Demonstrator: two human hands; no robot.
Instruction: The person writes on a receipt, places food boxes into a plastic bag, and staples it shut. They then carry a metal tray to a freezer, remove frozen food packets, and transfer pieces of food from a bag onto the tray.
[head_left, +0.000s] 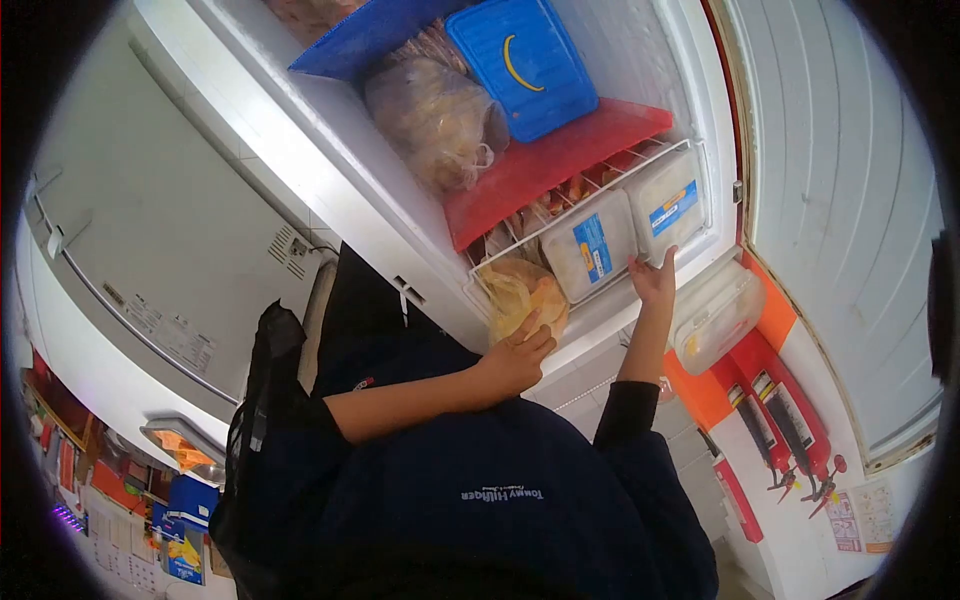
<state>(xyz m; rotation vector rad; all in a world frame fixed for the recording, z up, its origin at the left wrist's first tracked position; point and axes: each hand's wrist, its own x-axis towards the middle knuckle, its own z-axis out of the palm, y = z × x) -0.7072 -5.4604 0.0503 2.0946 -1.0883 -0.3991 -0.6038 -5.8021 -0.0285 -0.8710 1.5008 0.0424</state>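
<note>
My left hand (518, 358) is closed on the edge of a yellowish plastic bag (522, 285), which hangs at the front corner of a white wire basket (545, 236) in an open chest freezer. My right hand (655, 281) reaches over the freezer's front edge with fingers apart. Its fingertips are right at two lidded plastic tubs with blue labels, the nearer tub (575, 262) and the farther tub (654, 222). Both tubs sit side by side in the basket. Behind them, more packed food shows partly under a red board (545, 160).
Deeper in the freezer (330, 150) lie a blue lidded box (530, 70), a large clear bag of food (430, 115) and a blue divider (360, 38). To the right are a clear container (722, 318) and red fire extinguishers (790, 410). A white appliance (180, 240) stands left.
</note>
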